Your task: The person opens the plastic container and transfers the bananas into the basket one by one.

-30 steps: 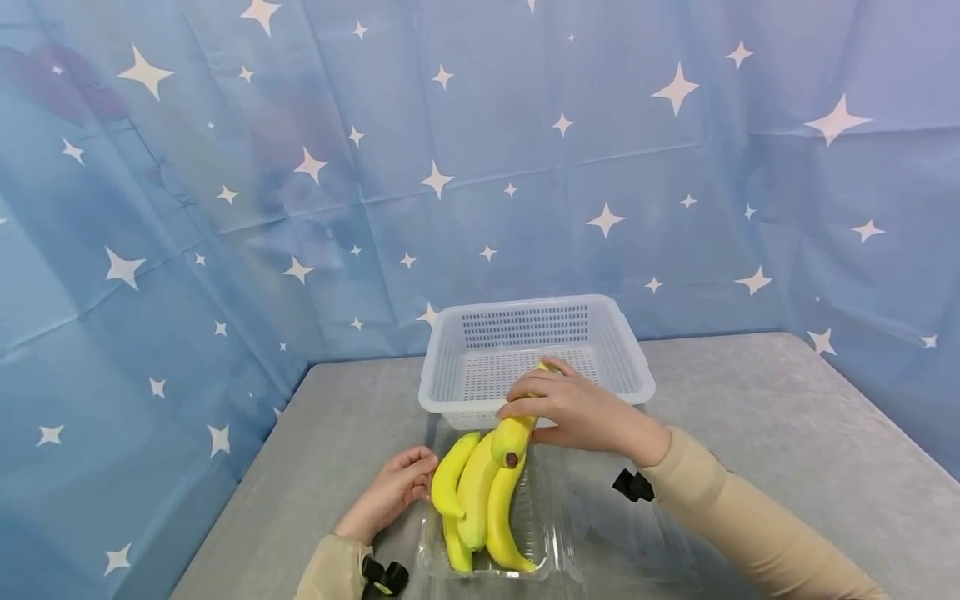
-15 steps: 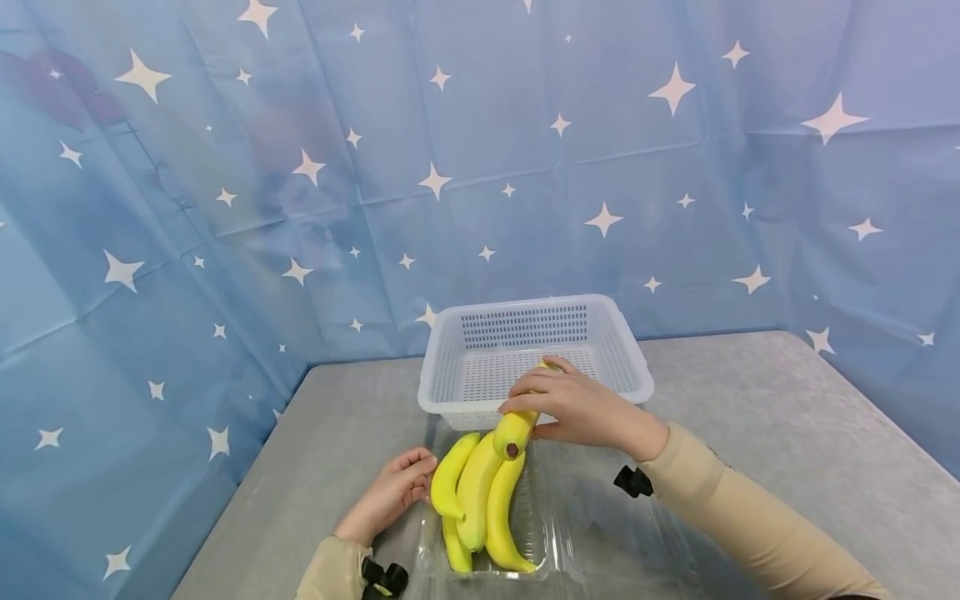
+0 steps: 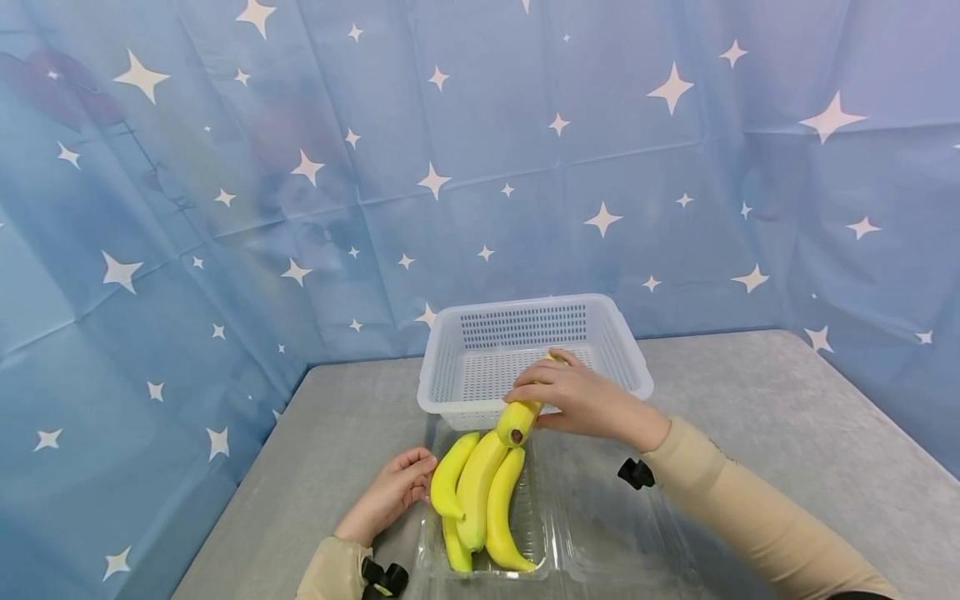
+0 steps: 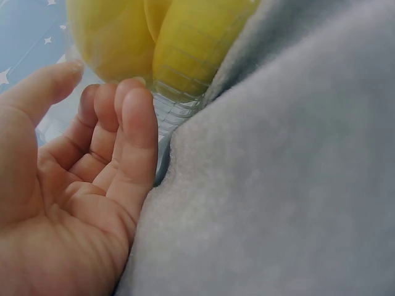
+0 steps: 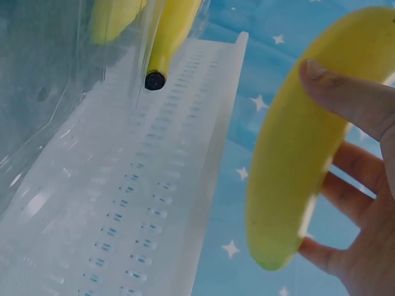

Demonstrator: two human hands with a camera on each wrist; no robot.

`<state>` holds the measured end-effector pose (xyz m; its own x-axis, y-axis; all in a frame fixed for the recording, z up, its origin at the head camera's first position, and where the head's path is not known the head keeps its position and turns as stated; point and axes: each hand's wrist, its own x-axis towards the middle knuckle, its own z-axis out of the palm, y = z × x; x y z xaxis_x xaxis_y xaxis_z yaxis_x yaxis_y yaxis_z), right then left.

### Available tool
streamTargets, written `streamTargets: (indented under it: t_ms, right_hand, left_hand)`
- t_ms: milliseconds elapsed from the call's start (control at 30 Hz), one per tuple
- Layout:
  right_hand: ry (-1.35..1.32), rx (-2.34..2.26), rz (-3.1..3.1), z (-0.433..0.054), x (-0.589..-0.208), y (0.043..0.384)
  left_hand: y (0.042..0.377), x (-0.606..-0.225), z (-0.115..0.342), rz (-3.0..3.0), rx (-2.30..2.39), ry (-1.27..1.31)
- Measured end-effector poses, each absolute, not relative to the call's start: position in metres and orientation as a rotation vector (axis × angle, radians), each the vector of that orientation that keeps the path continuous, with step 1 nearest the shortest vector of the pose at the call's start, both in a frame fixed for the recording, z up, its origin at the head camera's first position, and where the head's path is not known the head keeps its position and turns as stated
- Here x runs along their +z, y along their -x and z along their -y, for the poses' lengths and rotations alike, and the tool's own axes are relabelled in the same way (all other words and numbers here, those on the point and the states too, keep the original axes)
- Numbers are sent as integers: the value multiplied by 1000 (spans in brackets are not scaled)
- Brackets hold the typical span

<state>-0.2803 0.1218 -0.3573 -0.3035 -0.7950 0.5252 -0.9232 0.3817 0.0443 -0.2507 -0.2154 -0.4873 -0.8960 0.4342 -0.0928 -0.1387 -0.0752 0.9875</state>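
My right hand (image 3: 581, 400) grips a yellow banana (image 3: 519, 421), thumb on one side and fingers on the other. In the right wrist view, that banana (image 5: 302, 142) is held off the table, beside the basket wall. Below it, several more bananas (image 3: 474, 496) lie in a clear plastic clamshell box (image 3: 536, 500). Beside the box's left wall is my left hand (image 3: 393, 487), fingers loosely bent. The left wrist view shows its fingertips (image 4: 137, 114) close against the clear wall, thumb apart; whether they press on it is hard to tell.
A white perforated basket (image 3: 465, 406) stands behind the box, near the table's back edge. The box's clear lid (image 3: 622, 533) lies folded out to the right on the grey table (image 3: 750, 408). A blue star-patterned curtain (image 3: 480, 167) hangs behind and at the sides.
My right hand has raised the banana slightly and moved it a little toward the basket, away from the other bananas. My left hand stays in place.
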Motion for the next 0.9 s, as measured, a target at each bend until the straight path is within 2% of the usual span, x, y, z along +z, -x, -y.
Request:
streamTargets:
  t_ms: [900]
  right_hand:
    - [-1382, 392, 2290, -133, -357, 301]
  left_hand:
    - [250, -487, 216, -1834, 2008, -312]
